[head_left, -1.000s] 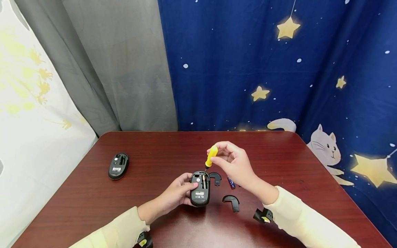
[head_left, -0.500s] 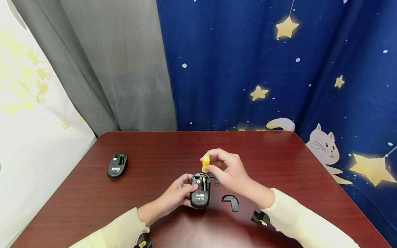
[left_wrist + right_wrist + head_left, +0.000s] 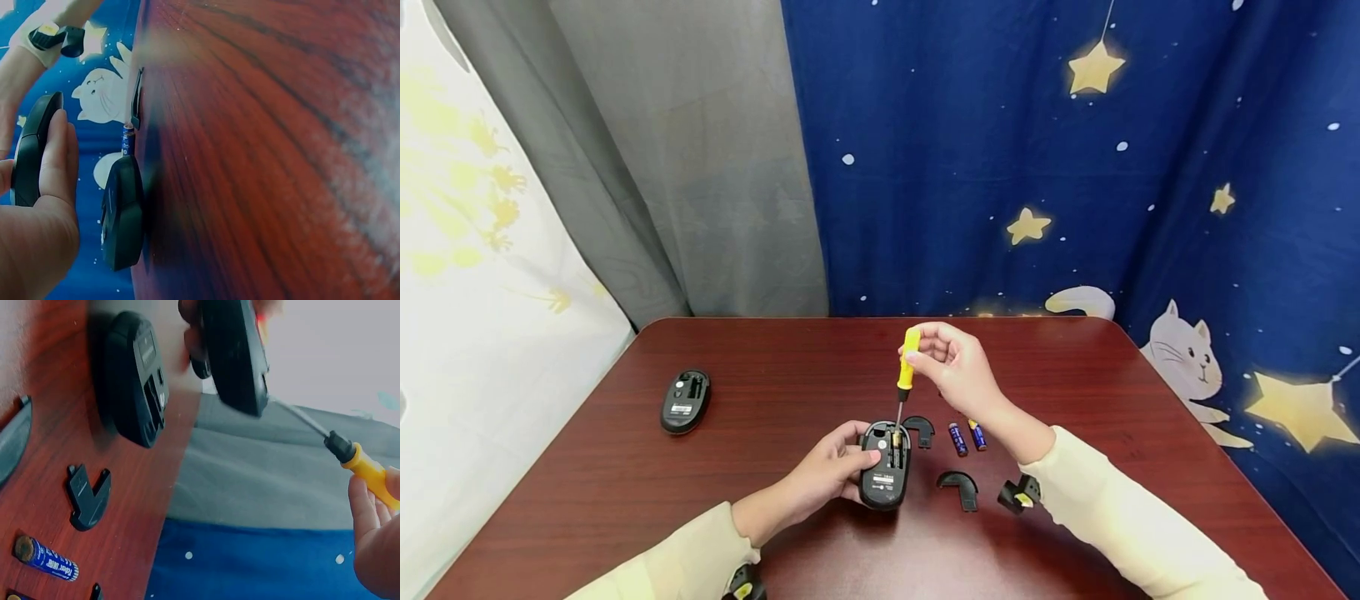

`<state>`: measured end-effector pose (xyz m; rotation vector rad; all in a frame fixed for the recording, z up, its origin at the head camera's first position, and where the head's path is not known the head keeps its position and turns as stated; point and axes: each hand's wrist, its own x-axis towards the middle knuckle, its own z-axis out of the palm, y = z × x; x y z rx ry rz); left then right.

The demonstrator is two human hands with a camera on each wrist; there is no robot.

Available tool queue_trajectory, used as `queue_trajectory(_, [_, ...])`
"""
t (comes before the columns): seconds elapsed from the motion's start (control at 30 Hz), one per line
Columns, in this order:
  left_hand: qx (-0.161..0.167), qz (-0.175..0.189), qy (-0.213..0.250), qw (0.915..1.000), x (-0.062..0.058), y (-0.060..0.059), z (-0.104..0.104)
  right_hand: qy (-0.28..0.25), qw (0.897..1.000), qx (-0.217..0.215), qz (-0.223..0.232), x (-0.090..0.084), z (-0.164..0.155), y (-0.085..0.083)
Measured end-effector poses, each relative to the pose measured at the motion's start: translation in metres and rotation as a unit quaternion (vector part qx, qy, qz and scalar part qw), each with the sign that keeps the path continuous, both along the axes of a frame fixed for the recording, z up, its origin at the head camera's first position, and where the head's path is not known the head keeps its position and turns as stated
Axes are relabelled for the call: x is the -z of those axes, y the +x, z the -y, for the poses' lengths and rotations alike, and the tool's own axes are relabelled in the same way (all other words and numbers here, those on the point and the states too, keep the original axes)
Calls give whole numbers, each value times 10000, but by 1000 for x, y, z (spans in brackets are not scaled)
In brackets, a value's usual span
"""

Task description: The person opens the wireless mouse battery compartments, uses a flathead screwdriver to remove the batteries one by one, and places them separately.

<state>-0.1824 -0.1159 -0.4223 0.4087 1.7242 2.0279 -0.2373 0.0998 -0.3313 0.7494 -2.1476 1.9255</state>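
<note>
My left hand [image 3: 833,462] holds a black computer mouse [image 3: 882,485] with its underside facing up, the thumb resting on that face. Its battery compartment is uncovered, and a battery [image 3: 896,438] with a gold end shows inside. In my right hand [image 3: 961,371] is a screwdriver [image 3: 911,354], pinched by its yellow handle. The steel shaft [image 3: 303,417] slants down to the compartment, where its tip meets the battery end in the head view. Below the held mouse, another black mouse [image 3: 128,378] lies underside up on the table, hidden from the head view.
Two curved black battery covers [image 3: 960,490] lie right of the held mouse, one nearer and one farther [image 3: 919,431]. Beside them are two blue batteries [image 3: 958,439]. A further mouse [image 3: 686,402] lies at the left of the brown table [image 3: 587,500], underside up. Curtains [image 3: 925,167] hang behind.
The right hand first dipped toward the mouse with the screwdriver, then rose again. The screwdriver now stands more upright with its shaft in view. The left hand stays nearly still.
</note>
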Motion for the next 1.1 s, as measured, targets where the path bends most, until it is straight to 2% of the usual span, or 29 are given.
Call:
queue_trajectory(0.2, [145,-39,-9,9999,0,2,0,-233,9938,4,1088,5,0,-18])
queue_trajectory(0.47, [236,-62,-45,9997,2,3,-1,-177,9772,-24,2115,14,-1,-31])
queue_trajectory(0.9, [439,-186,-15,9989,-1,3,-4,-215,9566,123,2902,25,-4,-36])
queue_trajectory(1.1, [251,-121,-50,9996,-2,-1,-3,-168,9510,97,3087,31,-3,-33])
